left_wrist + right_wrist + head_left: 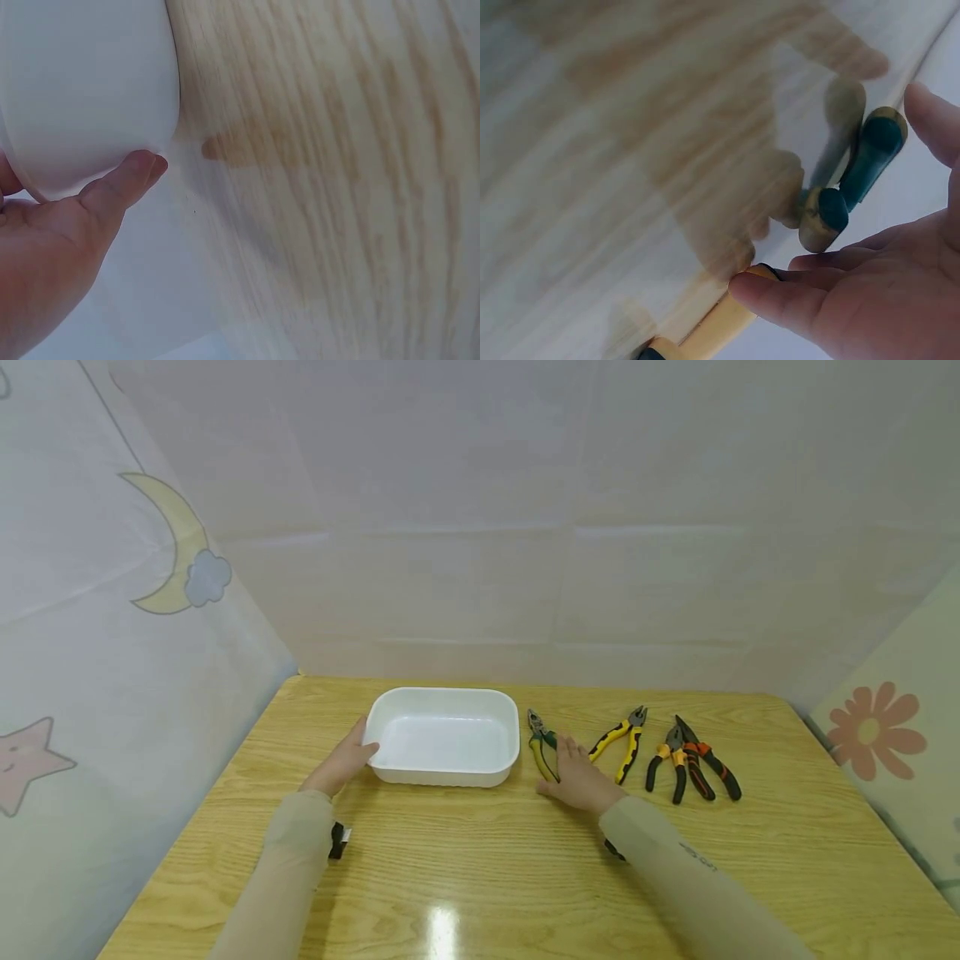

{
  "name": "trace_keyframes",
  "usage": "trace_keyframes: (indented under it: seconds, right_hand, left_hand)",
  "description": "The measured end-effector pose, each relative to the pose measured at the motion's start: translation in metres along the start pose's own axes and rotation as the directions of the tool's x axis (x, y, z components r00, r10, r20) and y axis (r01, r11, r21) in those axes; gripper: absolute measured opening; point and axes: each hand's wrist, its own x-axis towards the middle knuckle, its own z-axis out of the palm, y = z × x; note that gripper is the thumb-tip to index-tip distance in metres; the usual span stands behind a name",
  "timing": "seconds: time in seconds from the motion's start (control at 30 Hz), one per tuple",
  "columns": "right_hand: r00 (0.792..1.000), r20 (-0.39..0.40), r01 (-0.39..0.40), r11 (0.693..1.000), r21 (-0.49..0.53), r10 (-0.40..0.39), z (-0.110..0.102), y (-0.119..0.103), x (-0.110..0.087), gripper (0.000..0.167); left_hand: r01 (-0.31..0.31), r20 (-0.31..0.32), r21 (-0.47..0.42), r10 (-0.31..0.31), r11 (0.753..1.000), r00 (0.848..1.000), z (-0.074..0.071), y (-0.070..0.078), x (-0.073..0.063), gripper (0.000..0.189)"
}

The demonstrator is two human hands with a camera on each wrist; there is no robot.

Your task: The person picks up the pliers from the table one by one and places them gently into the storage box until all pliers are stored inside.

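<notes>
A white rectangular plastic basin (444, 777) with rounded corners lies left of centre on the wooden table. My left hand (349, 762) holds its left end, the thumb (124, 180) against the wall and the other fingers mostly hidden behind it. Right of the basin lie combination pliers with green-and-yellow handles (542, 760). My right hand (583, 778) reaches over their right side with fingers spread; in the right wrist view, the green handle ends (874, 150) sit between thumb and fingers, not gripped. One fingertip is by a handle of the yellow-and-black pliers (627, 743).
Further right lie small pliers with orange-and-black handles (675, 760) and long-nose pliers with red-and-black handles (708, 764), close together. A pale cloth backdrop (480, 593) rises behind the wooden table (450, 860) and along its sides.
</notes>
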Motion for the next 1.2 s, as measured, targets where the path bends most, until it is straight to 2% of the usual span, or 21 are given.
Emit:
trace_keyframes:
  seconds: [0.33, 0.67, 0.93, 1.07, 1.2]
  right_hand:
    - [1.0, -0.001, -0.016, 0.999, -0.03, 0.016, 0.0002, -0.0025, 0.0043, 0.093]
    - [0.999, -0.032, -0.024, 0.998, 0.051, 0.026, -0.0037, -0.0085, 0.0025, 0.087]
    - [0.994, -0.108, 0.003, 0.997, 0.074, 0.005, -0.0044, -0.0092, 0.0046, 0.078]
    - [0.993, -0.113, -0.018, 0.998, 0.062, 0.025, -0.0048, -0.0088, 0.0065, 0.077]
    - [0.993, -0.111, -0.039, 0.995, 0.093, 0.049, -0.0044, -0.008, 0.0059, 0.078]
  left_hand:
    - [0.002, -0.001, -0.006, -0.002, 1.0, 1.0, -0.0003, 0.0015, -0.0006, 0.068]
    - [0.011, -0.004, 0.0, -0.011, 1.0, 1.0, 0.0003, 0.0023, -0.0023, 0.067]
    - [0.008, -0.004, -0.013, -0.008, 1.0, 1.0, 0.0011, 0.002, -0.0041, 0.067]
    - [0.003, -0.002, -0.015, -0.003, 1.0, 1.0, 0.0013, 0.0015, -0.0038, 0.067]
    - [0.006, -0.003, -0.008, -0.006, 1.0, 1.0, 0.0014, 0.0014, -0.0036, 0.066]
